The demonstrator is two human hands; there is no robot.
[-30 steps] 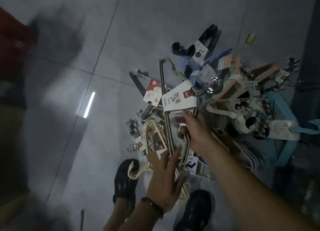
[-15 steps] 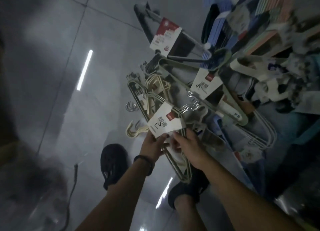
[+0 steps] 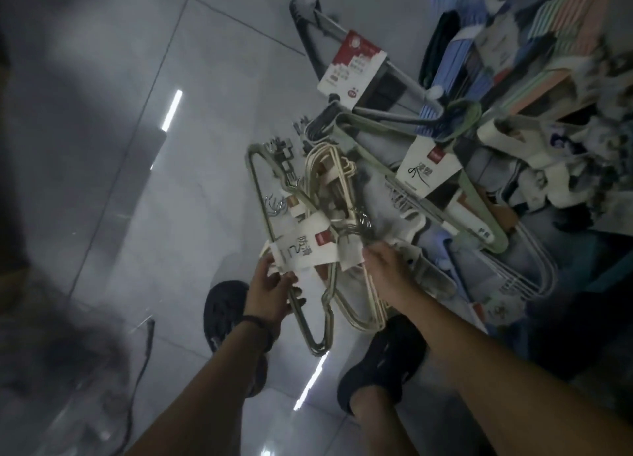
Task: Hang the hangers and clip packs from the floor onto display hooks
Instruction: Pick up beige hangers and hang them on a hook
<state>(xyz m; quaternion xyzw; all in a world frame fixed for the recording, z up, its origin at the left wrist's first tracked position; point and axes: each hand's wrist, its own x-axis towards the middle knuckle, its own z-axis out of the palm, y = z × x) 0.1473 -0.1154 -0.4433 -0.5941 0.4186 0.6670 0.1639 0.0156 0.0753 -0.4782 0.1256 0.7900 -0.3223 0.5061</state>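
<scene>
Pile of hanger packs (image 3: 428, 174) on the floor, up-right of both hands. Sleeved hanger bundle (image 3: 308, 250) held above the tiles, long axis running away from the body. Left hand (image 3: 267, 284) curls round its left edge, right hand (image 3: 383, 267) grips the sleeve's right end — both equally near.

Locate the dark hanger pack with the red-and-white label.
Head view, upper area right of centre: the dark hanger pack lies on the tiled floor at the left edge of the heap, just beyond the green hanger pack.
</scene>
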